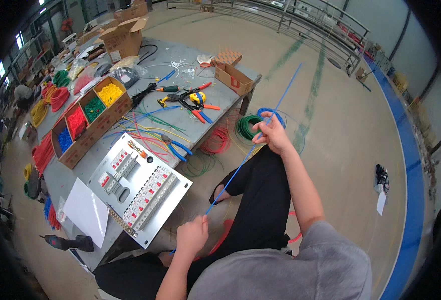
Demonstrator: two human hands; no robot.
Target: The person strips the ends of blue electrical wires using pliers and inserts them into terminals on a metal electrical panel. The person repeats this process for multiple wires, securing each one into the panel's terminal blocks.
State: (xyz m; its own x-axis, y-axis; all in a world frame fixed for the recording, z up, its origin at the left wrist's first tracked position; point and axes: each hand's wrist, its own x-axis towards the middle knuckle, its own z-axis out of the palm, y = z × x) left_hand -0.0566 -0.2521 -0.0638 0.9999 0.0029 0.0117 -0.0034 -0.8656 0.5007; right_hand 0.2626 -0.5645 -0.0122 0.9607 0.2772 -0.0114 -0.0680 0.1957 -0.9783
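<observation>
A straight blue wire (239, 167) runs slantwise between my hands, over my lap. My left hand (192, 235) is closed round its lower part, and a short piece shows below the fist. Higher up, my right hand (273, 136) pinches the wire between thumb and fingers, and its free end points up and away. To the left, a white metal panel (178, 200) with rows of circuit breakers (148, 197) lies on the table's corner, overhanging its edge. Pliers with blue handles (175, 148) lie just beyond the panel.
The grey table (200, 135) holds a divided cardboard box (93, 125) of coloured terminals, hand tools (193, 102), loose wires and a white sheet (86, 210). A black power drill (68, 243) lies at the near left corner. Green wire coils (249, 127) and red ones (215, 140) rest on the floor.
</observation>
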